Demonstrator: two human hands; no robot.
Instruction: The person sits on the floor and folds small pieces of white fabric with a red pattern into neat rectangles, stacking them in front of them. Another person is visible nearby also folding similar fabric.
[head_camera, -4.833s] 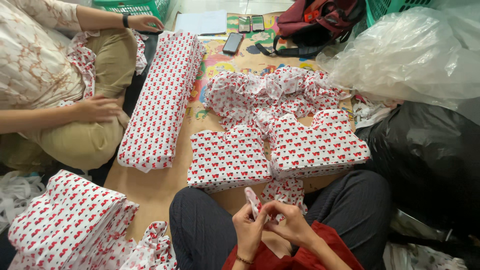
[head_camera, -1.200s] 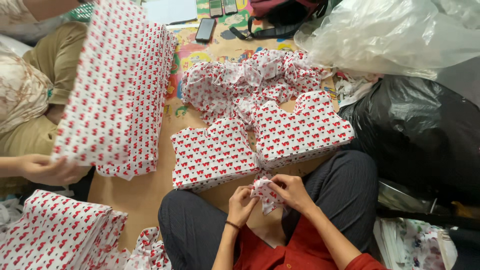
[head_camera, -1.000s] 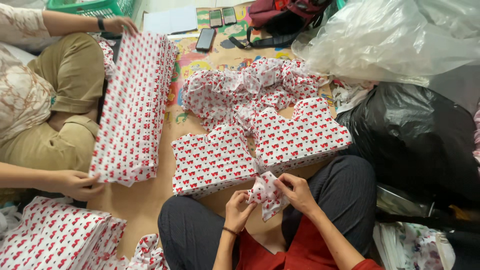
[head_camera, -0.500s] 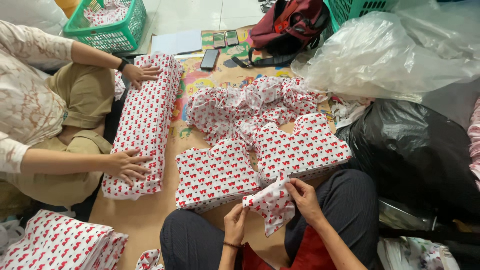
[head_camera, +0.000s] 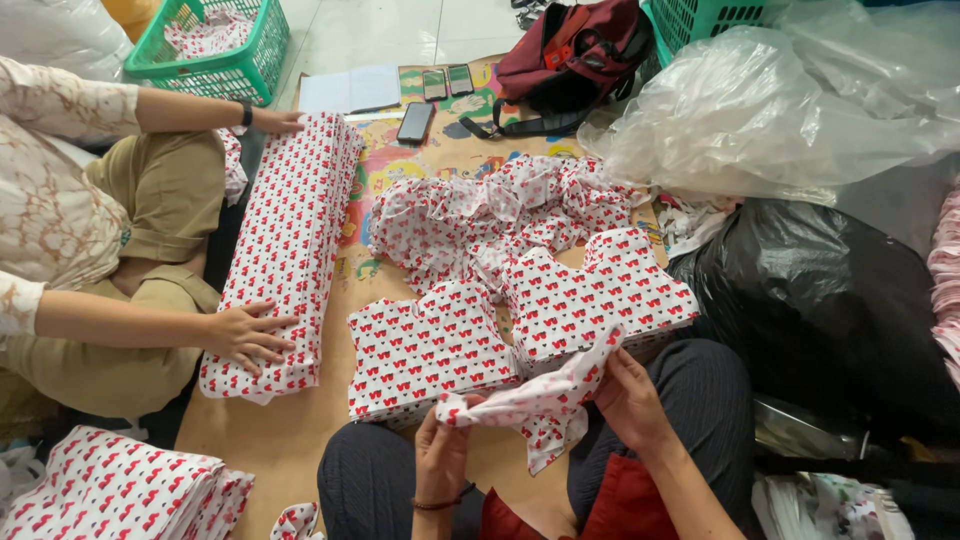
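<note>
Red-and-white printed cloth was everywhere. The left hand (head_camera: 441, 452) pinched one end of a small cut piece (head_camera: 535, 398) with fingers closed on it, and the right hand (head_camera: 628, 398) gripped the other end, so the piece hung stretched between them over the person's lap. Just beyond it lay two neat stacks (head_camera: 430, 350) of shaped pieces, side by side and touching. Behind those sat one loose heap (head_camera: 500, 215) of the same cloth. To the left lay one long stack (head_camera: 290, 235), with a co-worker's two hands on it, one hand (head_camera: 245, 335) at the near end and one (head_camera: 275, 120) at the far end. One more pile (head_camera: 110, 490) filled the lower left corner.

Three phones (head_camera: 432, 95) lay on the mat (head_camera: 290, 430) by one red bag (head_camera: 570, 55). Two green baskets (head_camera: 215, 45) stood at the far edge. One clear bag (head_camera: 770, 110) and one black bag (head_camera: 830, 300) crowded the right side. Bare mat showed only as a narrow strip between the long stack and the two neat ones.
</note>
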